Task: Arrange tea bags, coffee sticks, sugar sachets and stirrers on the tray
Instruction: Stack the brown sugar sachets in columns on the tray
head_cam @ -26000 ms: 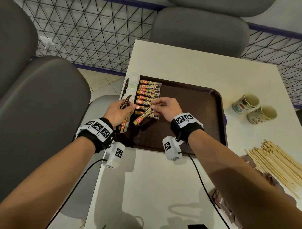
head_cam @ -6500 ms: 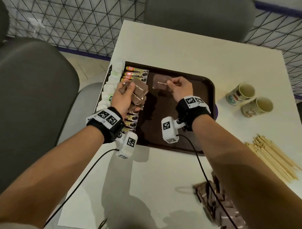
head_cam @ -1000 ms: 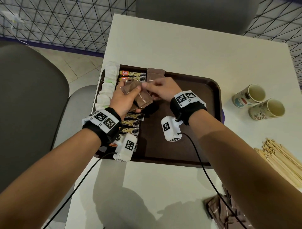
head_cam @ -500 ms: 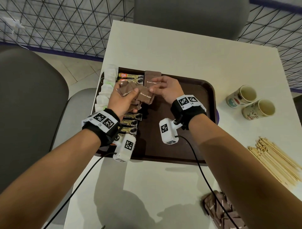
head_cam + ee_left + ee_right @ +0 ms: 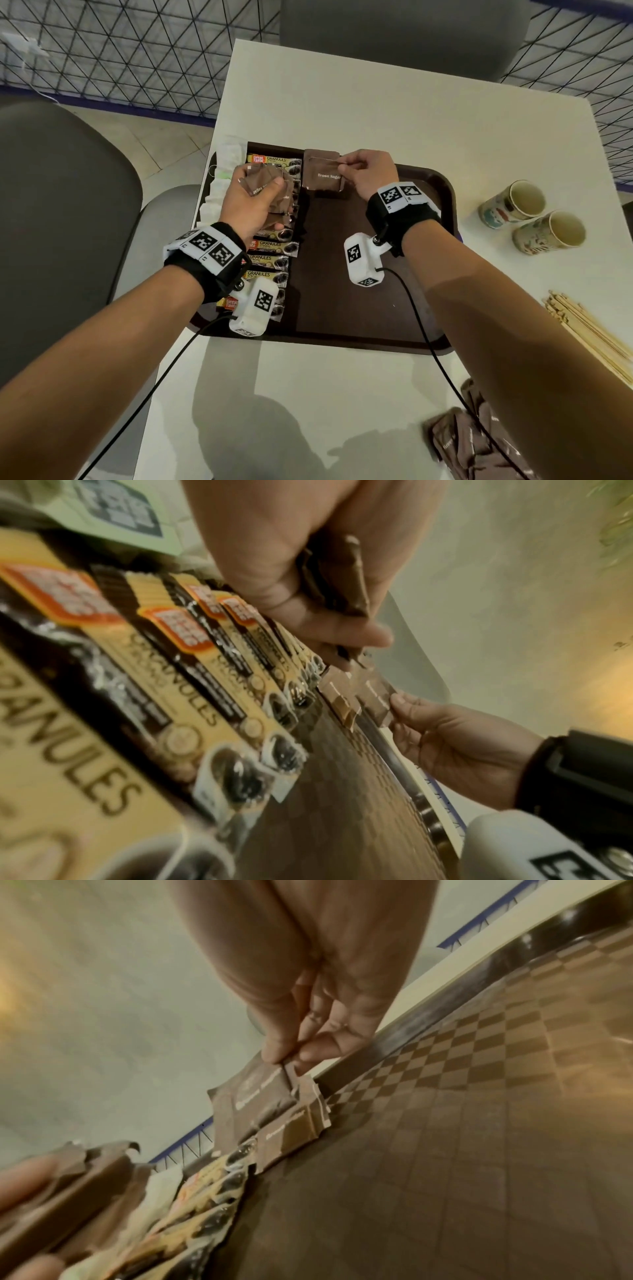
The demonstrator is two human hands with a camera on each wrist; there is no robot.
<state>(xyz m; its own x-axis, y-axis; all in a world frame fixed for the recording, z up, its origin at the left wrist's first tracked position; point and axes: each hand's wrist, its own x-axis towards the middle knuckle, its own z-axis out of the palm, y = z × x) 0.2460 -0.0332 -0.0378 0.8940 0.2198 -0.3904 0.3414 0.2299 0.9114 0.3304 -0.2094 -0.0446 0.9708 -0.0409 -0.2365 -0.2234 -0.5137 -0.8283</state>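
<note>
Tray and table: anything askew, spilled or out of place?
Nothing spilled. Coffee sticks sit in a neat column on the tray. Still off it: a crumpled heap of sachets at the table's near edge and the stirrers.

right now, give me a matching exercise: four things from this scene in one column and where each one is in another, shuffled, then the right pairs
Things:
1. coffee sticks
2. wooden stirrers
3. paper cups
4. bunch of brown sugar sachets

Places:
A. held in the left hand
B. lying on the table, right of the tray, far side
C. in a column on the tray's left part
D. on the table at its right edge, near side

Pairs: 1-C, 2-D, 3-B, 4-A
</note>
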